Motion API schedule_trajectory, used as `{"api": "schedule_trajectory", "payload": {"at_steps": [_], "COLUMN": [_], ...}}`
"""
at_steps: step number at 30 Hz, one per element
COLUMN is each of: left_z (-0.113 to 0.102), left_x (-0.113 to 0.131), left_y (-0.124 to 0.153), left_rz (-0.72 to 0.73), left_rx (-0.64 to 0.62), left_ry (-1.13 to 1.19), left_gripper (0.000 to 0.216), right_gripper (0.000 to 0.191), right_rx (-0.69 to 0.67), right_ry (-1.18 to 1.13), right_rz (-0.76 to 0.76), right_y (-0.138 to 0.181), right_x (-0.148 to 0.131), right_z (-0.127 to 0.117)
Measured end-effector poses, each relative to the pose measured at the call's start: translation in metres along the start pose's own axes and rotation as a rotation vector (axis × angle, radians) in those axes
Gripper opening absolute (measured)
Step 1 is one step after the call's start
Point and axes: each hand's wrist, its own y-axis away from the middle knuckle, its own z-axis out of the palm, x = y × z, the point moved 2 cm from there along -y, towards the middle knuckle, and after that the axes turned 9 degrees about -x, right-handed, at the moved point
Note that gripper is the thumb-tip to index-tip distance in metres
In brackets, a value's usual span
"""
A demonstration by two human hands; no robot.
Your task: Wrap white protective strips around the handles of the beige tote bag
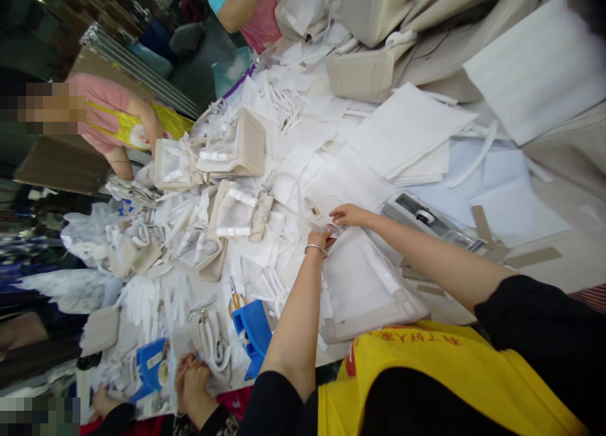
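Note:
A beige-trimmed bag wrapped in white translucent plastic (364, 291) lies flat on the table right in front of me. My left hand (318, 239), with a silver bracelet on the wrist, is closed on the top edge of the bag's wrapping. My right hand (348, 215) pinches the same edge just beyond it, fingers bent together near a small gold clasp (314, 211). Both forearms reach out from black sleeves over a yellow apron (440, 373).
Several beige bags (237, 142), white straps and white sheets (402, 133) cover the table. A tape dispenser (421, 215) sits right of my hands. Blue plastic pieces (253, 332) lie near the front edge. A co-worker's hands (192, 382) work at lower left; other people stand at the far side.

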Motion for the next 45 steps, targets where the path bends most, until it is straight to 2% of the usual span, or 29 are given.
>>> {"api": "schedule_trajectory", "payload": {"at_steps": [3,7,11,15,18,23,27,29,31,35,38,40,43,45], "left_z": [0.001,0.001,-0.006,-0.011,-0.008,0.003,0.011,0.013,0.014,0.017,0.019,0.02,0.02,0.019], "left_x": [-0.001,0.006,0.013,0.01,0.004,-0.001,0.0,0.001,0.002,0.006,0.008,0.009,0.009,0.008], "left_y": [0.004,0.01,0.011,0.006,0.0,-0.01,-0.013,-0.012,-0.009,-0.002,0.002,0.004,0.005,0.003], "left_rz": [-0.045,-0.045,-0.004,0.068,0.103,0.096,0.105,0.115,0.126,0.134,0.118,0.121,0.109,0.067], "left_rx": [0.009,-0.129,-0.307,-0.313,-0.239,-0.028,0.03,0.031,0.021,0.031,0.062,0.076,0.068,0.049], "left_ry": [0.112,0.205,0.055,-0.197,-0.355,-0.677,-0.861,-0.896,-0.923,-1.022,-1.119,-1.162,-1.175,-1.164], "left_gripper": [0.021,0.029,0.043,0.027,0.02,0.021,0.018,0.016,0.016,0.019,0.021,0.022,0.025,0.027], "right_gripper": [0.024,0.019,0.019,0.022,0.022,0.022,0.021,0.019,0.025,0.057,0.072,0.063,0.031,0.015], "right_rx": [-0.012,0.078,0.028,0.047,0.037,0.092,0.124,0.14,0.183,0.237,0.217,0.204,0.152,0.087], "right_ry": [0.304,0.557,0.662,0.721,0.747,0.852,0.931,0.901,0.758,0.286,0.141,0.07,-0.029,-0.127], "right_rz": [-0.054,-0.199,-0.298,-0.395,-0.323,-0.019,0.168,0.159,0.085,0.033,0.07,0.123,0.17,0.167], "right_y": [0.013,0.04,0.067,0.083,0.082,0.065,0.052,0.044,0.033,-0.002,-0.03,-0.044,-0.054,-0.054], "right_x": [0.013,0.019,0.027,0.032,0.031,0.023,0.02,0.016,0.007,-0.024,-0.042,-0.045,-0.043,-0.042], "right_z": [0.0,0.009,0.021,0.026,0.026,0.025,0.026,0.021,0.009,-0.017,-0.022,-0.019,-0.013,-0.008]}}
